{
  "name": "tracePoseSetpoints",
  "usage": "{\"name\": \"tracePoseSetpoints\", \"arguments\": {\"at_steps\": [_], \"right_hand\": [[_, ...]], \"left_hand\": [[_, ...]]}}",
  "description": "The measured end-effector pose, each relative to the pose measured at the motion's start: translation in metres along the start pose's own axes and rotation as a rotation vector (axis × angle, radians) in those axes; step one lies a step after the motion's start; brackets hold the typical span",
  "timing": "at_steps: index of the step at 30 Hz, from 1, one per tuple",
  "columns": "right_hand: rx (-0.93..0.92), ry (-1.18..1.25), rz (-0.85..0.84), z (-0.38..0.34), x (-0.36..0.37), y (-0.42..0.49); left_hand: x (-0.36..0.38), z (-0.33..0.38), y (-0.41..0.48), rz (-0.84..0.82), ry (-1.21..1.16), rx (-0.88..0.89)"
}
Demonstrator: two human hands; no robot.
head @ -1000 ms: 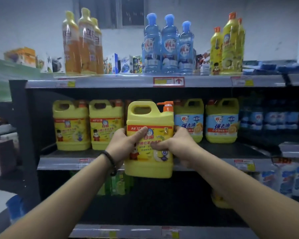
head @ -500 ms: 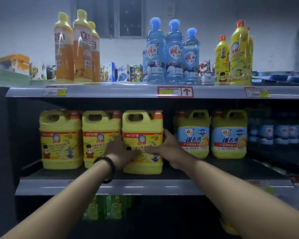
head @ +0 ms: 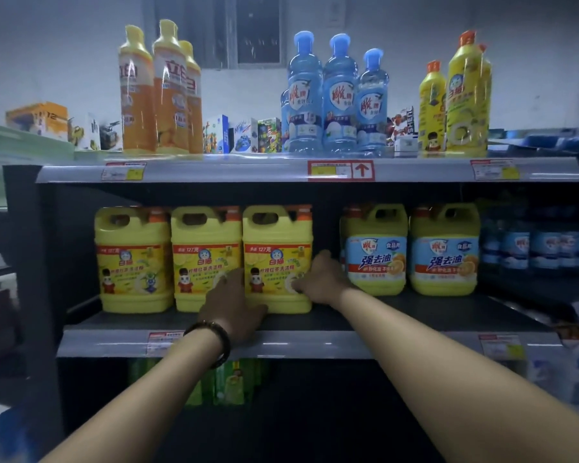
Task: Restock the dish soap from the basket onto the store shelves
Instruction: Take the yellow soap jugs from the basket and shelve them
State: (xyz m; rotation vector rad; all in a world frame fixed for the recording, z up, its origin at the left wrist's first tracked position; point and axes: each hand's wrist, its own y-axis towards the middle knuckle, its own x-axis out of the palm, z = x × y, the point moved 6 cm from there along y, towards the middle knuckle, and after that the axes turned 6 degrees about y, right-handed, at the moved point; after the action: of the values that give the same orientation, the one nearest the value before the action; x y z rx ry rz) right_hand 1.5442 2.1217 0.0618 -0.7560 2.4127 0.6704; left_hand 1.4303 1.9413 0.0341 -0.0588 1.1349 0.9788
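Observation:
The yellow dish soap jug (head: pixel 276 259) with an orange pump stands upright on the middle shelf (head: pixel 315 342), third in a row of matching yellow jugs (head: pixel 132 262). My right hand (head: pixel 323 279) wraps its lower right corner, thumb on the front label. In front of the gap between the second and third jugs, my left hand (head: pixel 231 304) has its fingers laid loosely against the jugs' lower fronts. A dark bracelet circles that wrist. The basket is out of view.
Two yellow jugs with blue labels (head: pixel 376 252) stand right of my right hand, with a narrow gap between. The top shelf (head: pixel 248 170) carries orange, blue (head: pixel 338 98) and yellow bottles. Blue bottles fill the dark shelf at right. Green packs sit on the shelf below.
The jug went from held in the air before the shelf to standing on the middle shelf beside the other two. My left hand has slid down off its side.

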Motion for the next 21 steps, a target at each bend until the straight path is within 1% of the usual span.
{"name": "tracePoseSetpoints", "arguments": {"at_steps": [2,5,9,11,13,16,18,21], "right_hand": [[-0.025,0.03,0.086,0.003,-0.01,-0.019],[-0.132,0.033,0.167,0.005,-0.022,-0.064],[-0.28,0.1,0.113,0.017,-0.017,-0.154],[-0.315,0.116,0.028,0.035,-0.005,-0.198],[-0.229,0.176,-0.093,0.073,0.013,-0.231],[0.009,0.293,-0.177,0.159,0.048,-0.274],[0.139,0.274,-0.205,0.216,0.079,-0.304],[0.287,0.201,-0.313,0.283,0.135,-0.351]], "left_hand": [[-0.012,0.0,-0.025,0.067,-0.011,-0.002],[-0.024,0.003,-0.074,0.149,-0.062,0.052],[-0.01,-0.006,-0.157,0.234,-0.148,0.158],[0.016,-0.023,-0.202,0.236,-0.163,0.156],[0.055,-0.055,-0.247,0.164,-0.182,0.063],[0.125,-0.121,-0.313,-0.053,-0.177,-0.159],[0.17,-0.155,-0.351,-0.223,-0.136,-0.227],[0.224,-0.19,-0.384,-0.434,-0.083,-0.27]]}}
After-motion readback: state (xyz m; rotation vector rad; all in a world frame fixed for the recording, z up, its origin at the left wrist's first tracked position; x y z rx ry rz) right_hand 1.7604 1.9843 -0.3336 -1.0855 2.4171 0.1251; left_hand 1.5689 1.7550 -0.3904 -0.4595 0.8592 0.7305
